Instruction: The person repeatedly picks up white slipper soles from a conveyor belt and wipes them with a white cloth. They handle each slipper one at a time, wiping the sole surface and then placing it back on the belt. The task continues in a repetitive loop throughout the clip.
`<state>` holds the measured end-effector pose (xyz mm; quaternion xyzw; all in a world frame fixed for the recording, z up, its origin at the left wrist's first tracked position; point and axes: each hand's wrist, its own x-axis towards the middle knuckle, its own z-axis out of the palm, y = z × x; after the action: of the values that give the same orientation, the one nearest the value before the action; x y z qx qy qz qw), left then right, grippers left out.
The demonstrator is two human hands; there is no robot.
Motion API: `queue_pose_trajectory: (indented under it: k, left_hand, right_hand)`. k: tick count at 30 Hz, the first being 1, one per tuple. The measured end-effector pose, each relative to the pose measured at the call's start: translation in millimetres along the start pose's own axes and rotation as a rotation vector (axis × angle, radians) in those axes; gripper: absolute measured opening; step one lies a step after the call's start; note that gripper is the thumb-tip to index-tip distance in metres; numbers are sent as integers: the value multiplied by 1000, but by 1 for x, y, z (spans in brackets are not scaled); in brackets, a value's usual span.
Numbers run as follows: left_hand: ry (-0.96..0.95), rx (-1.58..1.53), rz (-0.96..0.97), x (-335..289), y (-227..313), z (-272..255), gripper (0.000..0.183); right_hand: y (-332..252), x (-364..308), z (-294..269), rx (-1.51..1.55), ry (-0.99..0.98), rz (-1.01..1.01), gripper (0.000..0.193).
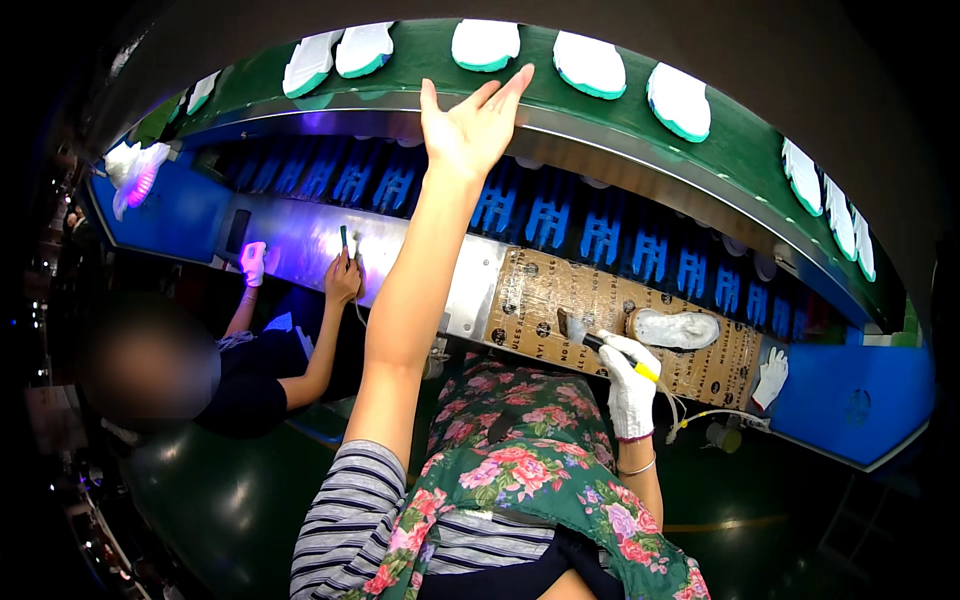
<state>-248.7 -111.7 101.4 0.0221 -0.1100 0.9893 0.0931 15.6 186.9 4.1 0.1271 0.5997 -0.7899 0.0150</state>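
My bare left hand (pixel 470 128) is stretched out over the near edge of the green conveyor belt (pixel 420 80), fingers spread and holding nothing. Its fingertips come close to a white shoe sole with a green edge (pixel 486 45); whether they touch it I cannot tell. In a white knit glove, my right hand (pixel 630 392) grips a black-handled brush (pixel 590 340) above the cardboard-covered bench (pixel 535 290). A yellow fitting and a thin tube show by that hand. A single white sole (pixel 678 328) lies on the cardboard just beyond the brush.
More white soles (pixel 590 65) sit along the belt. Blue slotted racks (pixel 548 222) line the space beneath it. A white glove (pixel 771 378) lies at the bench's right end, by a blue panel (pixel 850 400). At the left, a co-worker's hand (pixel 343 275) holds a slim tool.
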Motion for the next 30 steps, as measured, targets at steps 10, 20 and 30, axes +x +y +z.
queue_pose_trajectory:
  k: [10,20,30]
  left_hand:
    - [542,2446,830,16,218,31,37]
    - [65,1712,1689,-183,155,17,34]
    - [355,1139,302,-219,-8,-83,35]
  right_hand:
    - [8,-4,-7,-6,28,84,20]
    - [-3,-3,-12,105,35,121,18]
    - [-58,-4,35,-55,-209,-88,17]
